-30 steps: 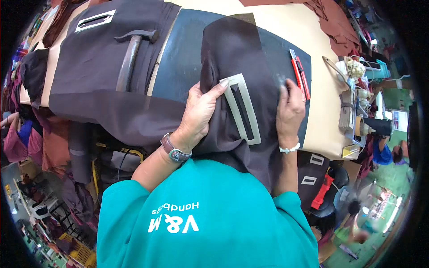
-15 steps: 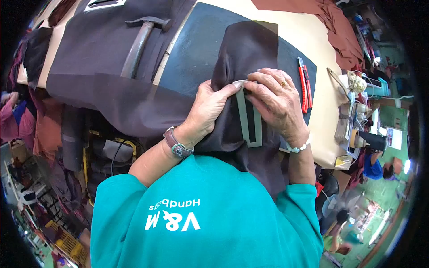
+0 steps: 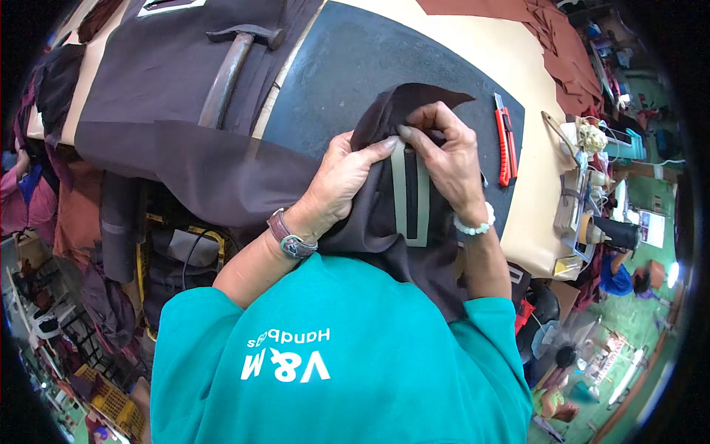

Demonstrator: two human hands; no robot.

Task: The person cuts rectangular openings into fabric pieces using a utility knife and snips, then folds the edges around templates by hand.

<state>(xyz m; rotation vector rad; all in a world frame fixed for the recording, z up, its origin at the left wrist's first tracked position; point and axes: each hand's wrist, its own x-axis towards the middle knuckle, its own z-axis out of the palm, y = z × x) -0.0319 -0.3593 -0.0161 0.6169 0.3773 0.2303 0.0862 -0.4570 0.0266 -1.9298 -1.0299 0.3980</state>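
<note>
A dark brown fabric piece (image 3: 370, 240) is gathered up in front of my chest. On it lies a pale rectangular frame (image 3: 400, 194) around a dark slot. My left hand (image 3: 342, 177) grips the cloth from the left, its thumb at the frame's top edge. At the same top edge my right hand (image 3: 448, 157) pinches the fabric between thumb and fingers. The cloth's far end is folded up behind my fingertips. Both hands nearly meet there, and the frame's top end is partly covered by them.
A hammer (image 3: 227, 74) rests on stacked dark fabric at the left. On the dark cutting mat (image 3: 347, 52) lies a red utility knife (image 3: 505, 140). Reddish-brown leather (image 3: 555, 44) is at the back right, near a cluttered tool holder (image 3: 569, 203).
My right hand has come in from the right to the frame's top edge. The fabric's far end has folded toward me. The frame stands more upright in view.
</note>
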